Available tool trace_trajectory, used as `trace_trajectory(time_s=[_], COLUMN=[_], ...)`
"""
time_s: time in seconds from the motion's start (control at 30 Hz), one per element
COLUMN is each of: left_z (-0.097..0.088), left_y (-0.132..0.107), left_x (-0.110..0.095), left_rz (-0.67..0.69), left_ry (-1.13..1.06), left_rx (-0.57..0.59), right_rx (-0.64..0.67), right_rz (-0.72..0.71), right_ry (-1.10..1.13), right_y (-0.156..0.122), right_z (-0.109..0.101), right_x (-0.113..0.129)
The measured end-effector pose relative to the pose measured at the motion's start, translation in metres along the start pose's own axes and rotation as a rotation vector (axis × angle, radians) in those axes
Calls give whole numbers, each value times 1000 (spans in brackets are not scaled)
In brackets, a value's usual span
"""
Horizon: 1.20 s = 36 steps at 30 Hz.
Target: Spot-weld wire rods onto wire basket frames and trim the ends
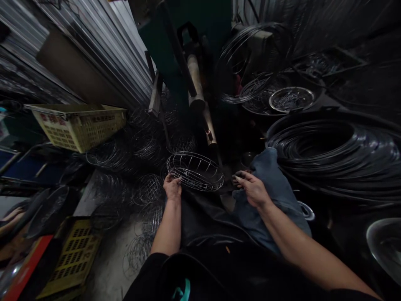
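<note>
A round wire cage (196, 170), shaped like a shallow basket, is held low in front of a green machine (188, 46). My left hand (173, 186) is closed on the cage's near left rim. My right hand (252, 188) is just to the right of the cage, fingers curled in a pinch; I cannot make out what they grip. A blue cloth (275, 184) lies under and behind the right hand.
Several finished wire cages (138, 159) lie heaped on the floor at left. A yellow plastic crate (78, 125) stands at left, another (73, 259) lower left. Big coils of black wire (332, 154) fill the right. A metal bowl (291, 99) sits behind.
</note>
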<state>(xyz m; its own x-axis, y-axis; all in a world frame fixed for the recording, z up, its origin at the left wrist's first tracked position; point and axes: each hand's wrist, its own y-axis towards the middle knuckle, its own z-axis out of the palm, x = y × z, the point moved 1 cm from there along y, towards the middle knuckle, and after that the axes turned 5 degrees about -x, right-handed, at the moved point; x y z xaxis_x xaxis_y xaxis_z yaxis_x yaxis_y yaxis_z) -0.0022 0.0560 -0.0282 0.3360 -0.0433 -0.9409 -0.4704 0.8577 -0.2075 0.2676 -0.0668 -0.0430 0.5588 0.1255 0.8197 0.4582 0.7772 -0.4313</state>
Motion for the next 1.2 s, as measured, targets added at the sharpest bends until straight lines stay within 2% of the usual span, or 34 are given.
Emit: trace_trajectory(time_s=[0.23, 0.6, 0.87, 1.0, 1.2], left_z=[4, 9, 18, 21, 22], left_y=[-12, -54, -83, -92, -102], left_x=[7, 20, 31, 30, 34], left_rz=[-238, -591, -881, -961, -1004], left_ry=[25, 117, 148, 138, 120], left_rx=[18, 139, 43, 34, 97], right_rx=[-19, 3, 102, 99, 114], right_rz=[7, 2, 33, 10, 8], right_ry=[-13, -53, -153, -172, -188], right_y=[0, 1, -3, -3, -2], right_z=[-1, -3, -6, -7, -7], right_x=[1, -2, -2, -4, -5])
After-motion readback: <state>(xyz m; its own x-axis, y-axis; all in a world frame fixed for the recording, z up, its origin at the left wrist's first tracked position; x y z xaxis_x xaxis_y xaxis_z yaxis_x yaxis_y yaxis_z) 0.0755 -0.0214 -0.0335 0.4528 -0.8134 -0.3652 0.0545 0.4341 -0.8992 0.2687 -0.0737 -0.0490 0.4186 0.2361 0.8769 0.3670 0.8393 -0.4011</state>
